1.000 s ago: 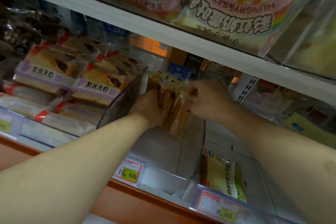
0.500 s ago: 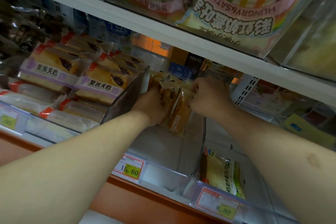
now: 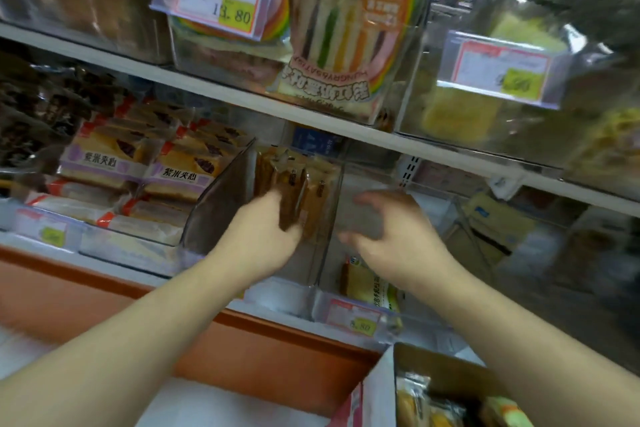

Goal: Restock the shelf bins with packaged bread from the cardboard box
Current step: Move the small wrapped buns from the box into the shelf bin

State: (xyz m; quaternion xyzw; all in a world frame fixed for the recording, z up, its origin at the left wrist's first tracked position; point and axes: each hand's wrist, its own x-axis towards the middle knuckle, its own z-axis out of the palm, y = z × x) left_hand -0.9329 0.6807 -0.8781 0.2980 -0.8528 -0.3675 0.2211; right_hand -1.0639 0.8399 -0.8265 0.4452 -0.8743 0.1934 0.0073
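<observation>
Far left I see purple-banded bread packs stacked in their bin, Chinese lettering I can't read. Above, a tag reads 13.80, beside a rainbow-striped loaf bag with upside-down "HUNGRY" lettering. In the middle clear bin, brown packaged bread stands upright; my left hand presses against it, though blur hides whether the fingers curl round it. My right hand hovers spread and relaxed, gripping nothing. The cardboard box sits lower right.
</observation>
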